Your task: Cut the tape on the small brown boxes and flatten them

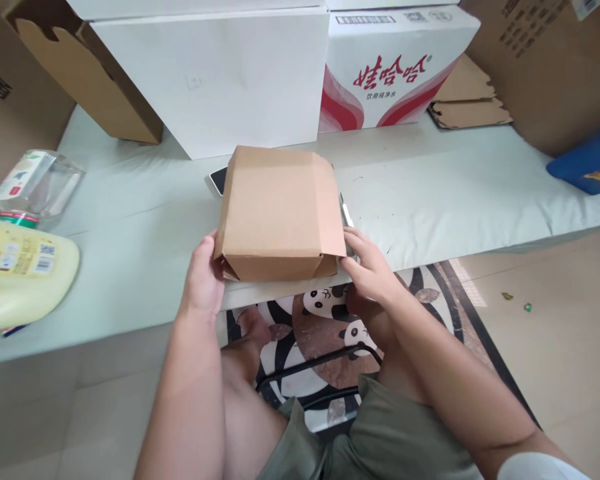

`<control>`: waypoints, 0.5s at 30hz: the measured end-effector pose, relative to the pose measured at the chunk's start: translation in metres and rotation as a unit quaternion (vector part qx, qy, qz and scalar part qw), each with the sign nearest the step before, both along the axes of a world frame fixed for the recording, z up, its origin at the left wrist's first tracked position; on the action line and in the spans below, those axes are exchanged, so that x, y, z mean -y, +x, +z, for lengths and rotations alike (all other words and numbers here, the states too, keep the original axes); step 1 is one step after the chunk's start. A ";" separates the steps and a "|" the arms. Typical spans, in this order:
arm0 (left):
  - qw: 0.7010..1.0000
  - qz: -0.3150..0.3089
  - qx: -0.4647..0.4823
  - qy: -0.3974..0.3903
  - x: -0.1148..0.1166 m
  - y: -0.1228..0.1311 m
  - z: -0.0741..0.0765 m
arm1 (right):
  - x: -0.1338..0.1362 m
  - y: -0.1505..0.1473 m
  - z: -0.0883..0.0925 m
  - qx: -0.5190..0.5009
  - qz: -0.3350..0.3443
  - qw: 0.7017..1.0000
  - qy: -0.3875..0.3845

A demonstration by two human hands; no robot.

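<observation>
A small brown cardboard box (275, 200) rests near the front edge of the covered table, flaps slightly apart at its near lower corners. My left hand (203, 277) grips the box's near left corner, its fingers partly hidden behind the side. At the near right corner, my right hand (367, 263) holds the edge of the flap with bent fingers. Just beyond that hand lies a thin white tool (347, 212) with a dark tip, partly covered; it looks like a craft knife. A dark, white-edged flat object (219, 180) peeks out behind the box's left side.
White cartons (250, 80) and a red-and-white water carton (390, 80) line the back. A clear bottle (40, 183) and a pale yellow jug (25, 273) lie at left. Folded cardboard (470, 110) and a blue container (587, 163) are at right. Below is a panda-patterned mat (325, 333).
</observation>
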State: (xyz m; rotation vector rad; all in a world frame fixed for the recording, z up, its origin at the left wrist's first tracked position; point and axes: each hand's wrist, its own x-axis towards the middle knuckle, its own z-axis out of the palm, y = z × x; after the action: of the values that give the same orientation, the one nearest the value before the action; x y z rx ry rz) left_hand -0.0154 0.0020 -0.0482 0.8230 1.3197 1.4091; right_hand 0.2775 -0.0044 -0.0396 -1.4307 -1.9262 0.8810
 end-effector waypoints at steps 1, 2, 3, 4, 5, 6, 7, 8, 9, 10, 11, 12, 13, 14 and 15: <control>1.000 0.018 0.002 0.011 0.000 0.002 0.001 | 0.001 0.000 0.002 -0.035 0.011 0.999 0.005; 0.999 0.037 0.003 0.026 0.000 0.003 0.002 | 0.002 -0.001 0.002 -0.065 0.018 0.998 0.013; 0.998 0.055 0.002 0.042 0.000 0.004 0.003 | 0.004 -0.001 0.002 -0.090 0.023 0.995 0.021; 0.996 0.069 -0.002 0.058 0.000 0.005 0.004 | 0.005 -0.002 0.001 -0.112 0.024 0.993 0.027; 0.994 0.077 -0.008 0.070 0.001 0.005 0.005 | 0.006 -0.003 -0.002 -0.132 0.023 0.991 0.030; 0.993 0.082 -0.015 0.080 0.001 0.005 0.005 | 0.007 -0.004 -0.004 -0.149 0.020 0.988 0.029; 0.992 0.083 -0.021 0.089 0.002 0.005 0.004 | 0.008 -0.005 -0.007 -0.164 0.016 0.986 0.026; 0.992 0.076 -0.025 0.099 0.002 0.004 0.003 | 0.008 -0.005 -0.010 -0.179 0.012 0.984 0.018; 0.992 0.059 -0.029 0.110 0.003 0.004 0.002 | 0.008 -0.006 -0.012 -0.195 0.005 0.981 0.010; 0.991 0.041 -0.034 0.123 0.003 0.003 0.000 | 0.007 -0.007 -0.013 -0.211 -0.003 0.977 0.001; 0.990 0.026 -0.039 0.136 0.003 0.003 -0.002 | 0.007 -0.007 -0.014 -0.224 -0.011 0.975 -0.007; 0.988 0.020 -0.046 0.144 0.003 0.002 -0.004 | 0.006 -0.007 -0.013 -0.232 -0.022 0.972 -0.011; 0.987 0.023 -0.057 0.146 0.003 0.002 -0.006 | 0.006 -0.008 -0.012 -0.234 -0.037 0.971 -0.011; 0.987 0.033 -0.071 0.143 0.003 0.002 -0.008 | 0.006 -0.008 -0.011 -0.231 -0.057 0.971 -0.008; 0.986 0.045 -0.087 0.138 0.002 0.001 -0.009 | 0.006 -0.007 -0.008 -0.223 -0.078 0.972 -0.002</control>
State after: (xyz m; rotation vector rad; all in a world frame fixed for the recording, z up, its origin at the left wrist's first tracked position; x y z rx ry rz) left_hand -0.0143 -0.0003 -0.0567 1.1027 1.3232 1.6468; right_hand 0.2701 -0.0106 -0.0481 -1.2381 -1.4582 1.0293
